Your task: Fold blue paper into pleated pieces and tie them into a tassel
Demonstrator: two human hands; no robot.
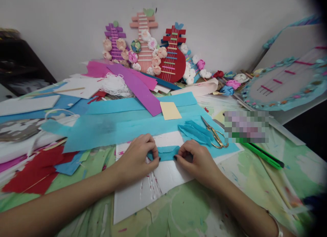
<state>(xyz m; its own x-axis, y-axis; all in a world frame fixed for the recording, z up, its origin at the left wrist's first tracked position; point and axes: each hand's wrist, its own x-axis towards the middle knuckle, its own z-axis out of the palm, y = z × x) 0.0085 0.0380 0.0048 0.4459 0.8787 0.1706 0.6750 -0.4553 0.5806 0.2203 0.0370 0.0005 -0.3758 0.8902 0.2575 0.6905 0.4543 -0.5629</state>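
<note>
A folded strip of blue crepe paper [168,153] stretches between my two hands, low over a white board [133,196]. My left hand [140,158] pinches its left end between thumb and fingers. The right end is pinched the same way by my right hand [195,160]. Just behind the right hand lie crumpled blue paper pieces [195,131] and gold-handled scissors [216,134], their blades pointing away. Large sheets of blue paper [102,128] spread behind both hands, with a small cream paper square [170,110] on top.
Red paper [38,172] and white sheets lie at the left. A green cutter [265,155] rests at the right. Farther back are a purple strip [140,90], white string [116,85], and a red paper instrument [173,61] beside others with paper flowers against the wall.
</note>
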